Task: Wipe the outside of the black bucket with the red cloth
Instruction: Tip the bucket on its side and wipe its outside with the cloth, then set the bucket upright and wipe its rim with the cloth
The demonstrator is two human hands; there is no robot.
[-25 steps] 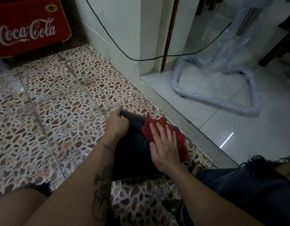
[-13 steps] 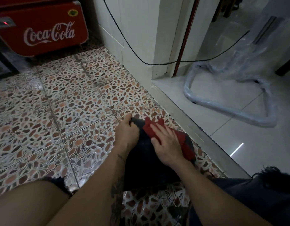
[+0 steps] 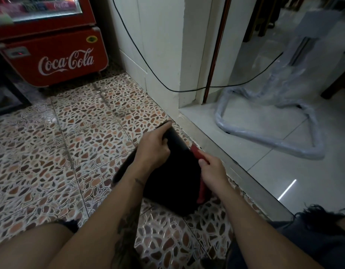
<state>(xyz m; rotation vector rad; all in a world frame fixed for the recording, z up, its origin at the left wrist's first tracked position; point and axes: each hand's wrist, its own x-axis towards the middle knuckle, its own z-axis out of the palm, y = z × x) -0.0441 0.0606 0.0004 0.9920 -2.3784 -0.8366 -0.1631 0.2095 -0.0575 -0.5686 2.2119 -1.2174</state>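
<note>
The black bucket (image 3: pixel 173 177) lies tipped on its side on the patterned floor tiles, between my knees. My left hand (image 3: pixel 153 150) grips its far rim from the left. My right hand (image 3: pixel 213 171) presses the red cloth (image 3: pixel 199 155) against the bucket's right side. Only strips of the cloth show, one above my fingers and one below my wrist; the rest is hidden under the hand.
A metal door threshold (image 3: pixel 235 171) runs diagonally just right of the bucket. Beyond it, a plastic-wrapped tubular frame (image 3: pixel 268 136) stands on white tiles. A red Coca-Cola cooler (image 3: pixel 57 57) stands at the far left, and a black cable (image 3: pixel 167 88) hangs along the white wall.
My right hand has slid with the cloth from the top of the bucket down onto its right side. The bucket has turned, and my head has lifted a little.
</note>
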